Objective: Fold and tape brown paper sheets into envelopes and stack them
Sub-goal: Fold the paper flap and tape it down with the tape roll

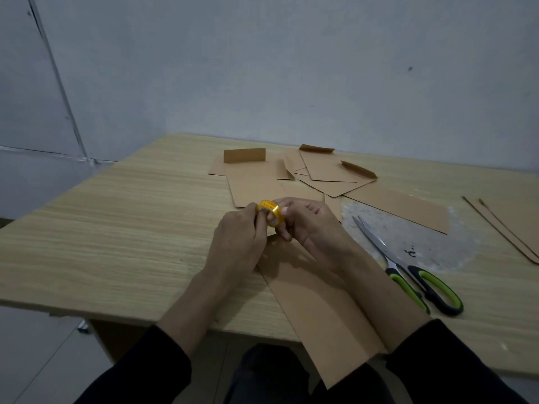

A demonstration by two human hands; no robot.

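A small roll of clear tape [269,212] with a yellow core is held above the table between both hands. My left hand [237,239] pinches its left side and my right hand [309,225] curls round its right side. Under my forearms lies a long folded brown paper sheet [318,310], its near end hanging over the table's front edge. Several folded brown envelopes [323,170] lie spread at the back of the table, some with flaps standing up. Another brown sheet [253,185] with an upright flap lies just beyond my hands.
Scissors [408,266] with green and black handles lie to the right of my right arm on a clear plastic sheet [423,240]. Thin brown paper strips [501,228] lie at the far right. The wooden table [116,228] stands against a grey wall.
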